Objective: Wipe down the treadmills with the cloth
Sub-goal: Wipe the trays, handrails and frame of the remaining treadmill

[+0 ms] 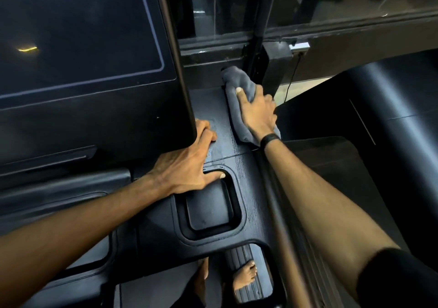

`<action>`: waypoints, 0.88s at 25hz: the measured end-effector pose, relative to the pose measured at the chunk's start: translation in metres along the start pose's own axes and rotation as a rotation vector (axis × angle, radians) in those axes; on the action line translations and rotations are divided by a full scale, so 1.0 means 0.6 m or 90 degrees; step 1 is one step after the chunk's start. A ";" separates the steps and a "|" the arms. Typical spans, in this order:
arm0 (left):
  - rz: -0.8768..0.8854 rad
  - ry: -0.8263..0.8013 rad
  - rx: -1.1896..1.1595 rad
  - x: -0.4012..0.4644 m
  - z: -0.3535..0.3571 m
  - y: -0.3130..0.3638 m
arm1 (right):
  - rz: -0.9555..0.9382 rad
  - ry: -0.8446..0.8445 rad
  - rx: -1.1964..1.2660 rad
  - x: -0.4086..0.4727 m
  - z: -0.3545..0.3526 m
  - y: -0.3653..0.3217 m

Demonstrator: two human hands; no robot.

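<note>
Mid-wipe, the right hand gripped the bunched grey microfibre cloth beyond the square black console tray; the left hand rested flat, fingers straight, beside it. Next, probably the tray.

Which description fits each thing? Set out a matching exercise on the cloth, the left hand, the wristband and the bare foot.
Column 1:
1. cloth
2. left hand
3. wristband
4. bare foot

Column 2:
A. black, round the right wrist
B. grey, pressed onto the console under the right hand
C. seen below through a gap in the console
D. resting on the console beside the screen, thumb at the edge of the square recess

Pairs: 1-B, 2-D, 3-A, 4-C
</note>
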State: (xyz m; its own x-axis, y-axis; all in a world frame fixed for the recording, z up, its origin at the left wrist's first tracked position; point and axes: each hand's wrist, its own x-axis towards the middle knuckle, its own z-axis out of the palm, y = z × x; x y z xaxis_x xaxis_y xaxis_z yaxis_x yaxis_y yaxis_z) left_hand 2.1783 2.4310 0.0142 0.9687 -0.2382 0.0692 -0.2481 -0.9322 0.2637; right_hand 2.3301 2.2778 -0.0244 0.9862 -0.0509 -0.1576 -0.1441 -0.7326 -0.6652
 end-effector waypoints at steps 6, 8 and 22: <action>0.039 -0.005 0.003 0.002 0.009 -0.007 | 0.014 -0.022 0.137 -0.188 -0.058 0.145; 0.045 -0.001 0.003 0.002 0.009 -0.008 | 0.071 -0.071 0.191 -0.264 -0.091 0.202; 0.056 0.008 0.019 -0.001 0.011 -0.009 | -0.068 0.025 -0.099 -0.116 -0.033 0.040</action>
State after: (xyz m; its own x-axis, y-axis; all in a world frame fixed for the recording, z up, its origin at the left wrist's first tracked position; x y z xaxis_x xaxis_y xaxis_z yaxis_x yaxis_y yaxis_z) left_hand 2.1790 2.4343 0.0066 0.9430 -0.3164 0.1030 -0.3320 -0.9156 0.2270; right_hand 2.2597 2.2505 -0.0148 0.9981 0.0078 -0.0613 -0.0276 -0.8309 -0.5558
